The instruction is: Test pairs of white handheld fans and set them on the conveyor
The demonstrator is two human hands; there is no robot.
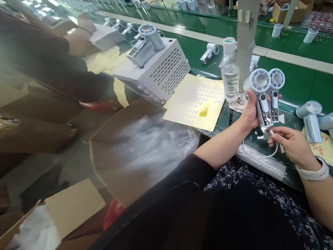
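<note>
My left hand (251, 113) was clamped around two pale grey plastic handheld fans (262, 95), their round heads up and their open handles showing what looked like small circuit boards. My right hand (291, 142), apart from the left but close by, pinched a thin white cable (271, 132) between finger and thumb, its end just below the fans and its loop trailing over clear bubble wrap (260, 163). Holding both fans upright in one fist left my right fingers free, and pinching the cable near its end gave the best control around those exposed parts. Beside my hands, on the green workbench (291, 83), stood a clear plastic water bottle (229, 78) and a cream sheet of small round white stickers (195, 102). Beyond them sat a perforated white metal box (158, 69).
</note>
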